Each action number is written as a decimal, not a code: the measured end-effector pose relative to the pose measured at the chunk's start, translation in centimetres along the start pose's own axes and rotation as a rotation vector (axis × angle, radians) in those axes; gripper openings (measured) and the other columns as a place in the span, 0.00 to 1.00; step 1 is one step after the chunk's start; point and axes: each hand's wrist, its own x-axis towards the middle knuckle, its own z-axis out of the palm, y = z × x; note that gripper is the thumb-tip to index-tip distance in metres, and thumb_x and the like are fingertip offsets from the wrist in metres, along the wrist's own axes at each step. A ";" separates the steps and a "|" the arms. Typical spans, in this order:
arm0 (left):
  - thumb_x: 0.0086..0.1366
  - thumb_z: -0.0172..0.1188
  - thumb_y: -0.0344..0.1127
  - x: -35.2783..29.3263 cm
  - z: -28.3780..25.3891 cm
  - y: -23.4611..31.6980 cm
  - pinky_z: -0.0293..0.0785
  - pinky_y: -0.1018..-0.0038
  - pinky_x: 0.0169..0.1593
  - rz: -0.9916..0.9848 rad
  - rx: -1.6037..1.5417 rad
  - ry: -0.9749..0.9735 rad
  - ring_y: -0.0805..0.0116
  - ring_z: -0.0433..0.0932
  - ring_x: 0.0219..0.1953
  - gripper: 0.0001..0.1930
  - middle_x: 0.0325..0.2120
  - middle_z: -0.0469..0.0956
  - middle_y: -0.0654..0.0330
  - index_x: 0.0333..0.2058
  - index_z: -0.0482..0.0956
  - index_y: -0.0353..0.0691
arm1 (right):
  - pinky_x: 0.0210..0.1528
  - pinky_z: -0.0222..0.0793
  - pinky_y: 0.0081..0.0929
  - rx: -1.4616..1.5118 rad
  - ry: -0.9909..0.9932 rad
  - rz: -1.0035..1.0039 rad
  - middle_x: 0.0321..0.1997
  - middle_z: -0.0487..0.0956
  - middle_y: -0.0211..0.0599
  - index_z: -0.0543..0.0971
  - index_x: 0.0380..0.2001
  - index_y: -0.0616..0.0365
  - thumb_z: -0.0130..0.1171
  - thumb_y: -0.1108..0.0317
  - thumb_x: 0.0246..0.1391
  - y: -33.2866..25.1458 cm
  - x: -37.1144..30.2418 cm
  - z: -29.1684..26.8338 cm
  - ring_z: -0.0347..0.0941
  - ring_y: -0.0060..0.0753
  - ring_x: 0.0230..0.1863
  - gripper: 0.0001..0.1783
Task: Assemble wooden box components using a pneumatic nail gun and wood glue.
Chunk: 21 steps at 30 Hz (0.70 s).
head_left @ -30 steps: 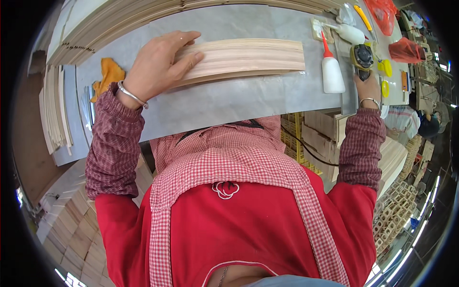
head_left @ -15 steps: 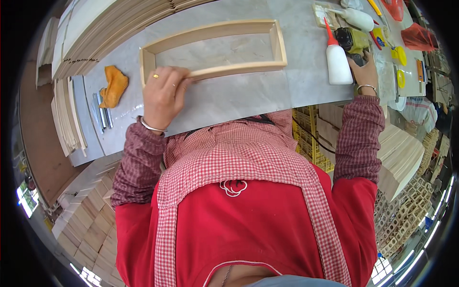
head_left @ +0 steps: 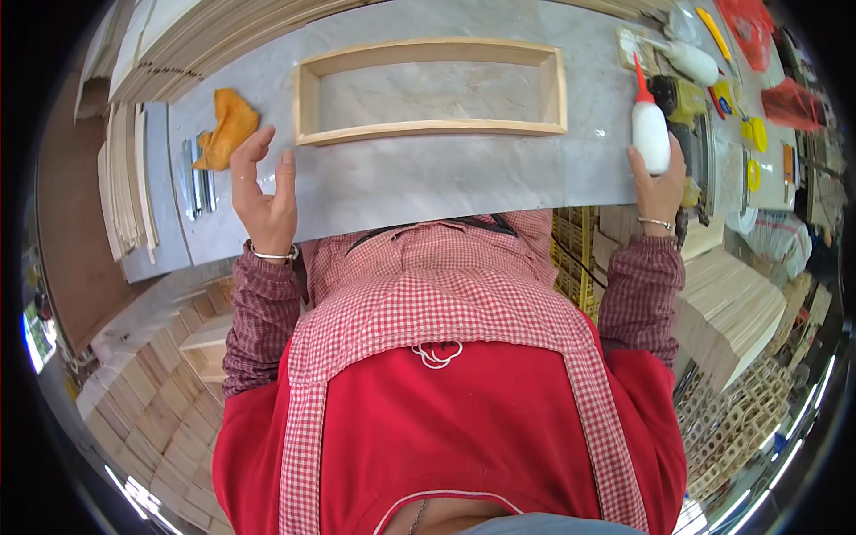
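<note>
A long rectangular wooden frame [head_left: 432, 131] lies on the grey tabletop in front of me. My left hand [head_left: 265, 196] is off the frame, open, thumb and forefinger apart. It hovers between the frame's left end and a crumpled orange cloth [head_left: 234, 125]. At the right, my right hand [head_left: 662, 185] wraps round the lower part of a white squeeze bottle [head_left: 651, 141] with a red pointed nozzle. Just behind the bottle sits a yellow-green and black power tool [head_left: 685, 100], partly hidden by the hand and bottle.
Stacked boards [head_left: 205, 40] fill the far left, with thin wooden strips [head_left: 129, 178] at the left edge. Metal rods [head_left: 198, 183] lie beside the cloth. Another white bottle [head_left: 691, 62], a yellow-handled tool [head_left: 713, 34] and red plastic bags [head_left: 747, 31] lie far right.
My left hand has let go of the frame and moved left, fingers spreading. My right hand has left the power tool and taken hold of the white bottle.
</note>
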 end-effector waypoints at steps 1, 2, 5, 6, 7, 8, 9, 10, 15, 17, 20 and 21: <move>0.54 0.58 0.25 -0.5 -0.2 -0.5 0.67 0.74 0.48 -0.080 -0.050 0.003 0.65 0.73 0.41 0.17 0.41 0.74 0.57 0.44 0.73 0.36 | 0.41 0.69 0.28 0.019 -0.011 -0.026 0.42 0.75 0.42 0.72 0.51 0.54 0.66 0.59 0.42 0.2 0.5 -0.4 0.72 0.38 0.38 0.30; 0.54 0.58 0.25 -0.9 -0.6 -1.5 0.67 0.74 0.48 -0.154 -0.097 0.007 0.66 0.73 0.41 0.17 0.41 0.74 0.57 0.45 0.73 0.36 | 0.42 0.69 0.26 0.150 -0.037 0.111 0.45 0.74 0.45 0.70 0.53 0.55 0.66 0.61 0.43 0.4 0.6 -0.8 0.72 0.38 0.41 0.32; 0.55 0.57 0.26 -1.4 -0.8 -2.8 0.68 0.75 0.47 -0.340 -0.237 -0.030 0.66 0.73 0.42 0.17 0.41 0.74 0.56 0.45 0.72 0.34 | 0.44 0.71 0.25 0.661 0.095 0.498 0.49 0.71 0.50 0.66 0.54 0.62 0.64 0.68 0.45 -1.1 0.9 -2.5 0.70 0.39 0.47 0.32; 0.55 0.57 0.26 -1.7 -0.6 -2.7 0.68 0.75 0.47 -0.360 -0.226 -0.010 0.66 0.73 0.42 0.17 0.41 0.74 0.56 0.45 0.72 0.34 | 0.43 0.72 0.25 0.945 0.180 0.503 0.48 0.71 0.51 0.66 0.52 0.65 0.62 0.67 0.47 -0.3 1.3 -3.0 0.71 0.42 0.45 0.29; 0.55 0.57 0.26 -1.9 -0.5 -2.6 0.69 0.75 0.46 -0.371 -0.308 -0.041 0.67 0.73 0.41 0.17 0.40 0.74 0.57 0.45 0.72 0.34 | 0.43 0.72 0.28 1.082 0.147 0.508 0.48 0.70 0.50 0.66 0.52 0.65 0.61 0.65 0.48 0.3 1.6 -4.3 0.71 0.43 0.45 0.29; 0.55 0.57 0.26 -2.1 -0.5 -2.9 0.69 0.76 0.46 -0.373 -0.389 -0.073 0.67 0.73 0.40 0.17 0.40 0.74 0.57 0.45 0.72 0.34 | 0.43 0.72 0.31 1.223 0.118 0.516 0.48 0.70 0.50 0.65 0.51 0.66 0.60 0.64 0.49 0.0 2.1 -4.9 0.71 0.45 0.45 0.29; 0.55 0.57 0.26 -2.2 -0.4 -3.0 0.69 0.76 0.46 -0.383 -0.384 -0.058 0.67 0.73 0.40 0.17 0.40 0.74 0.57 0.45 0.72 0.34 | 0.43 0.72 0.31 1.225 0.100 0.507 0.48 0.70 0.50 0.65 0.51 0.66 0.60 0.64 0.49 -0.9 2.7 -4.6 0.71 0.45 0.45 0.29; 0.54 0.57 0.26 -2.4 -0.4 -3.1 0.69 0.76 0.45 -0.389 -0.410 -0.060 0.67 0.73 0.39 0.17 0.39 0.74 0.57 0.45 0.72 0.34 | 0.44 0.72 0.33 1.345 0.032 0.501 0.48 0.70 0.50 0.64 0.51 0.66 0.60 0.63 0.49 -2.0 3.1 -4.4 0.70 0.45 0.45 0.29; 0.54 0.58 0.26 -3.9 -0.2 -2.7 0.69 0.77 0.44 -0.411 -0.505 -0.051 0.69 0.73 0.37 0.16 0.37 0.74 0.57 0.43 0.73 0.34 | 0.48 0.70 0.44 1.668 -0.202 0.573 0.48 0.70 0.50 0.63 0.52 0.66 0.57 0.62 0.51 -8.8 3.0 -2.5 0.69 0.48 0.49 0.29; 0.54 0.58 0.25 -3.9 -0.4 -2.7 0.69 0.78 0.43 -0.362 -0.495 -0.067 0.69 0.73 0.36 0.15 0.36 0.74 0.58 0.42 0.74 0.34 | 0.48 0.70 0.44 1.617 -0.281 0.551 0.49 0.70 0.50 0.63 0.52 0.66 0.57 0.62 0.51 -12.7 2.1 -1.6 0.69 0.49 0.49 0.29; 0.54 0.58 0.25 -4.2 -0.9 -3.1 0.69 0.78 0.43 -0.343 -0.481 -0.047 0.69 0.73 0.36 0.14 0.35 0.74 0.58 0.42 0.74 0.34 | 0.50 0.69 0.45 1.554 -0.507 0.487 0.50 0.70 0.51 0.62 0.53 0.66 0.57 0.62 0.52 -17.4 1.3 -0.6 0.68 0.49 0.52 0.29; 0.54 0.58 0.25 -4.3 -1.0 -3.4 0.69 0.79 0.43 -0.339 -0.464 -0.027 0.69 0.73 0.35 0.14 0.35 0.74 0.58 0.41 0.74 0.34 | 0.50 0.69 0.45 1.546 -0.521 0.478 0.50 0.70 0.51 0.62 0.53 0.66 0.57 0.62 0.52 -18.6 1.1 0.0 0.68 0.49 0.52 0.29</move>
